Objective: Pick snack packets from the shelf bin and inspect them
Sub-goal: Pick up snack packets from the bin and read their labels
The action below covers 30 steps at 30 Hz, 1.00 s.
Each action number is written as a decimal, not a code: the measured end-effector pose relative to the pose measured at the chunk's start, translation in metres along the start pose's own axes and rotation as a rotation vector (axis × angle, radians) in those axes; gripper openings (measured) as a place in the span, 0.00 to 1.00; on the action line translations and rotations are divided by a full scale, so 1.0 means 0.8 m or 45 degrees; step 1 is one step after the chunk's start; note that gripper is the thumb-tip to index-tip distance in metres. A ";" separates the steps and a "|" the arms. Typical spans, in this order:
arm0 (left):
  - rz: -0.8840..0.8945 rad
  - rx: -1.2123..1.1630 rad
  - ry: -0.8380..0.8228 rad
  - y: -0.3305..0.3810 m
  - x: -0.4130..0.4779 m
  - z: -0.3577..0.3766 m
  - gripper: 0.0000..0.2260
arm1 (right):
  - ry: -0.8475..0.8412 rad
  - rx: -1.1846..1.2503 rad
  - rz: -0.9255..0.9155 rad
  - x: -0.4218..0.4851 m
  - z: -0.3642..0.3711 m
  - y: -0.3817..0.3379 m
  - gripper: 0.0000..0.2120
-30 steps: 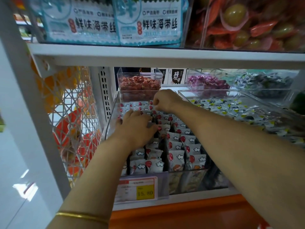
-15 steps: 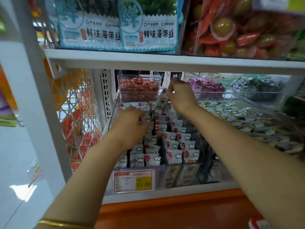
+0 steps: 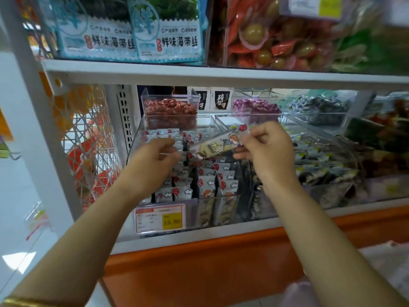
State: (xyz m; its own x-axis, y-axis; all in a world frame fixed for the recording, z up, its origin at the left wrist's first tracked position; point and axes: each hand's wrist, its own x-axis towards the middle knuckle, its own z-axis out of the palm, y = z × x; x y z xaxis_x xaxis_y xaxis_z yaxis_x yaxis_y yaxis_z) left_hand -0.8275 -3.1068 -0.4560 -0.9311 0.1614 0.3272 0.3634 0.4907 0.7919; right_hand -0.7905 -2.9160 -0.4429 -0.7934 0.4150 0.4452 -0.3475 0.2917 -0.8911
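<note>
The right hand (image 3: pixel 269 149) is pinching one snack packet (image 3: pixel 221 142) above the shelf bin (image 3: pixel 137 138), at 12 o'clock of the stacked rows. The left hand (image 3: pixel 155 161) is resting half-curled on the packets, gripping nothing visible. Risk: the fingertip pinch is slipping, dropping the packet.

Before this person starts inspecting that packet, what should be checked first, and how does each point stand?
1. Packet held by right hand: ok, pinched at one end.
2. Packet clear of the bin: ok, it is lifted above the rows.
3. Left hand free to help: ok, it holds nothing, resting on the rows.
4. Packet print readable: not ok, it is tilted and blurred.
5. Packet seal intact: cannot tell.
</note>
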 end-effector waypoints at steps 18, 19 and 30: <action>-0.362 -0.968 -0.128 0.002 0.003 0.003 0.07 | -0.074 0.820 0.621 -0.020 -0.005 0.006 0.08; -0.365 -0.995 -0.132 0.003 0.002 0.004 0.07 | -0.065 0.846 0.631 -0.019 -0.005 0.006 0.08; -0.479 -1.228 -0.090 0.018 -0.003 0.005 0.09 | 0.026 1.004 0.664 -0.016 -0.009 0.008 0.09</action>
State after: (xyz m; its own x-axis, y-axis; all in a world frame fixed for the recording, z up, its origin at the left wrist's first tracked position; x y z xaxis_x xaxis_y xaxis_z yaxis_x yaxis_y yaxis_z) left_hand -0.8204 -3.0970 -0.4471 -0.9782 0.2052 -0.0329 -0.1085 -0.3692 0.9230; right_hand -0.7793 -2.9133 -0.4538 -0.9376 0.3462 -0.0310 -0.1954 -0.5988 -0.7767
